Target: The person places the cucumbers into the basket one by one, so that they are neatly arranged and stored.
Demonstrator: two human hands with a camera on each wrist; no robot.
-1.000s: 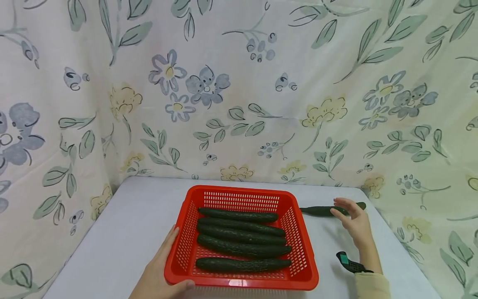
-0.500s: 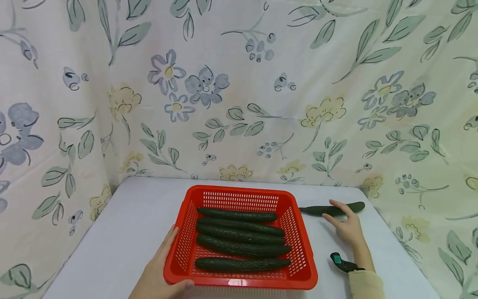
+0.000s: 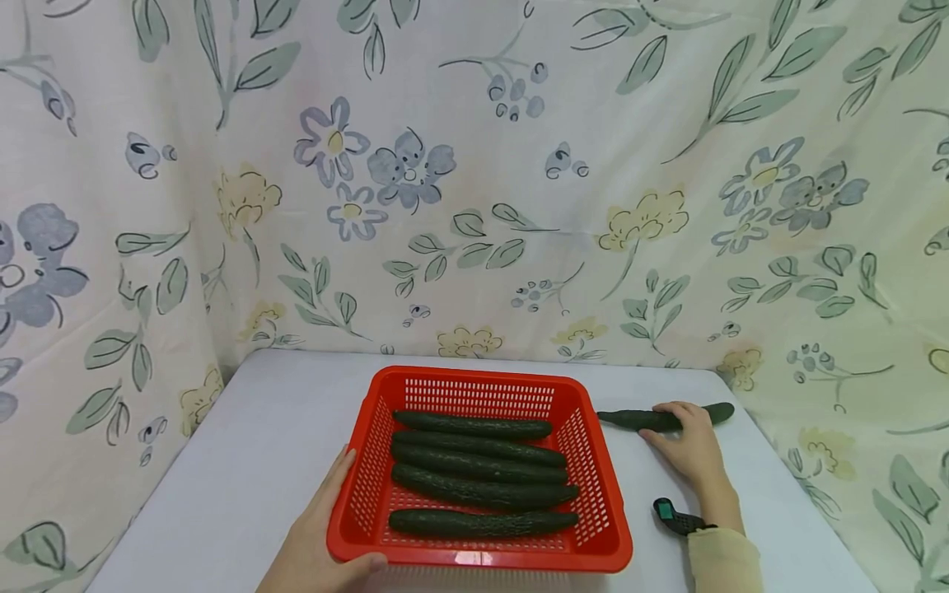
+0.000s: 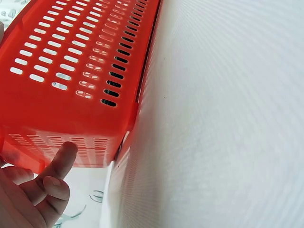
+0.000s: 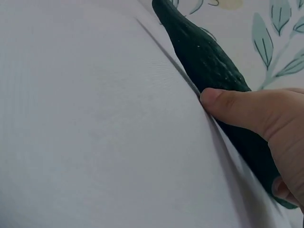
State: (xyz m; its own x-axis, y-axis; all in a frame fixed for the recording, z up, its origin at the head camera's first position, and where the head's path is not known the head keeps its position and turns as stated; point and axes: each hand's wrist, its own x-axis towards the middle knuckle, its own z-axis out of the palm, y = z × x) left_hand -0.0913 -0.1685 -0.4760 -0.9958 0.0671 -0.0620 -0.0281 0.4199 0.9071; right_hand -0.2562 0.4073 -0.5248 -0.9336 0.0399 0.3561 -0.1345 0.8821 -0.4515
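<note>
My right hand [image 3: 693, 449] grips a long dark green cucumber [image 3: 626, 420] near the back right of the table. In the right wrist view the thumb lies across the cucumber [image 5: 204, 57] and a fingertip shows at its far side; part of its length is hidden behind the hand. A red perforated plastic basket [image 3: 474, 560] stands mid-table with several cucumbers [image 3: 485, 494] lying crosswise inside. At its front left corner rests my left hand [image 3: 315, 527], fingers along the left wall, thumb by the front rim. In the left wrist view the fingers [image 4: 61, 159] are up against the basket wall.
White cloth covers the table [image 3: 245, 461], and a floral curtain [image 3: 474, 206] hangs behind it and along both sides. A black strap device with a green patch [image 3: 675, 515] sits on the right wrist, by the beige sleeve [image 3: 725, 560].
My right hand has come down and closed its fingers and thumb round the cucumber outside the basket, which shifted slightly right. The left hand and basket have stayed in place.
</note>
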